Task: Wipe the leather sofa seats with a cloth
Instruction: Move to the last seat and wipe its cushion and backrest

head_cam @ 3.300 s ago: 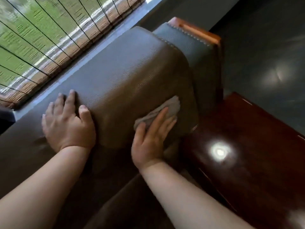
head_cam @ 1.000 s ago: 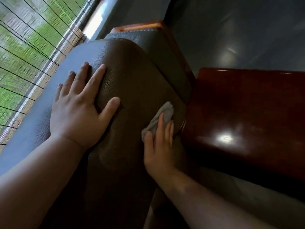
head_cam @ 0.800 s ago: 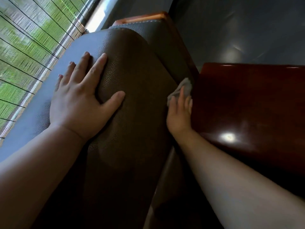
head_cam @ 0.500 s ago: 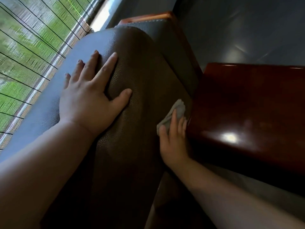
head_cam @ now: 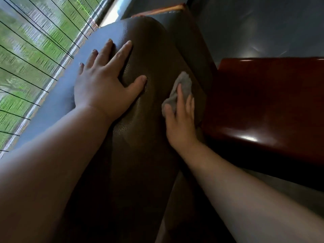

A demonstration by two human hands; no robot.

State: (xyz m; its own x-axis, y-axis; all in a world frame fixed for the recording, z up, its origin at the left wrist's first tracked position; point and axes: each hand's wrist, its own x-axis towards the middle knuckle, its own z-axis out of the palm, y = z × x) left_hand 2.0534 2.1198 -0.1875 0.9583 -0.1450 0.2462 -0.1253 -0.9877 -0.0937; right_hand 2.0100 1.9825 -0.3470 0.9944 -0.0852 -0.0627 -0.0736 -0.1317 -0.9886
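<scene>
Since half a second earlier the right hand (head_cam: 180, 120) had slid the grey cloth (head_cam: 180, 88) farther up the brown leather sofa cushion (head_cam: 154, 55), fingers flat, pressing rather than gripping it. Left of it, the left hand (head_cam: 103, 83) lay spread and relaxed on the cushion, bracing. Just right stood the red-brown wooden tabletop (head_cam: 266, 102), so the stroke seemed to be finishing that cushion edge.

Sofa cushion (head_cam: 150, 67) of brown pebbled leather with a dull sheen; soft grey cloth (head_cam: 182, 85); glossy red-brown lacquered wooden table (head_cam: 273, 102)
</scene>
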